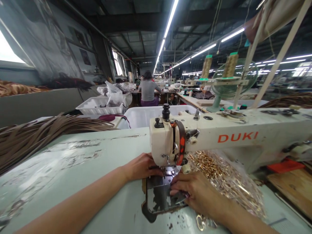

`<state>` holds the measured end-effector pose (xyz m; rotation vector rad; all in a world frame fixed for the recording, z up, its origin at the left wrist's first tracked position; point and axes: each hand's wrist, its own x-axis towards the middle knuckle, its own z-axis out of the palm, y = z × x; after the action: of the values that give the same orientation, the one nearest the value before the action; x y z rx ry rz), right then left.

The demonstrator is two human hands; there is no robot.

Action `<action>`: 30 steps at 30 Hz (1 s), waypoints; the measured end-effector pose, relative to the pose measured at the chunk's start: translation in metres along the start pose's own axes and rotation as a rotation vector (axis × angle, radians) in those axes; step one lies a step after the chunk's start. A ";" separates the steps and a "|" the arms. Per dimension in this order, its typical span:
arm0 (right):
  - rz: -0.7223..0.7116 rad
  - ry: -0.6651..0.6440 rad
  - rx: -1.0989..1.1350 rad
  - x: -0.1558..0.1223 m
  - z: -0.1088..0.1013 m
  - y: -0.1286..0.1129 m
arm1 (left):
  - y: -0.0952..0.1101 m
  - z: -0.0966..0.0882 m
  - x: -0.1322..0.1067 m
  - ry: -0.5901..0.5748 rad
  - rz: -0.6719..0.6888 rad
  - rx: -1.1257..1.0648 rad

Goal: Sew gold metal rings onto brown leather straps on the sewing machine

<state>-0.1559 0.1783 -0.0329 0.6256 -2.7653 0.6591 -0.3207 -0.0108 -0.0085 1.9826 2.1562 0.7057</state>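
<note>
A white sewing machine (237,136) marked DUKI stands in front of me. Close to the left of its presser foot (168,171) is my left hand (142,166), fingers bent inward and partly hidden behind the machine head. My right hand (188,188) is closed in a pinch over the right part of the metal needle plate (158,195). Whatever either hand holds is too small or covered to make out. A brown strap with orange marks (181,143) loops down the front of the machine head.
Beside my right arm lies a clear plastic bag of gold metal clasps (224,175), with a loose clasp (200,222) near it. Brown strips (48,133) are heaped at the left. Behind the machine stands a white bin (138,113); a person (149,91) sits farther back.
</note>
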 end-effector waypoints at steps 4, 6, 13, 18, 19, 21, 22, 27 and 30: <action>0.006 -0.006 0.004 0.001 -0.004 -0.002 | 0.011 -0.001 -0.011 -0.007 0.013 0.048; -0.001 -0.009 0.002 0.000 -0.003 -0.001 | 0.016 -0.002 -0.018 -0.020 0.018 0.109; 0.003 -0.008 -0.012 0.000 0.001 0.002 | 0.019 -0.004 -0.032 -0.045 0.058 0.376; 0.008 -0.003 -0.023 0.001 -0.002 0.000 | 0.033 0.006 -0.036 -0.088 0.013 0.555; 0.009 -0.007 -0.028 0.001 -0.002 0.000 | 0.037 0.009 -0.036 -0.098 -0.013 0.590; 0.004 -0.013 -0.037 0.001 -0.002 0.001 | 0.047 0.014 -0.033 -0.126 -0.080 0.636; 0.000 -0.013 -0.040 0.000 -0.002 0.001 | 0.051 0.015 -0.031 -0.146 -0.115 0.650; -0.006 0.002 -0.054 0.000 -0.001 0.001 | 0.073 0.017 -0.018 -0.282 -0.182 0.756; -0.007 0.008 -0.070 0.000 -0.002 0.000 | 0.080 0.019 -0.014 -0.286 -0.207 0.805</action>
<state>-0.1552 0.1788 -0.0315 0.6164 -2.7643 0.5591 -0.2388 -0.0169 0.0048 1.9153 2.6224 -0.5418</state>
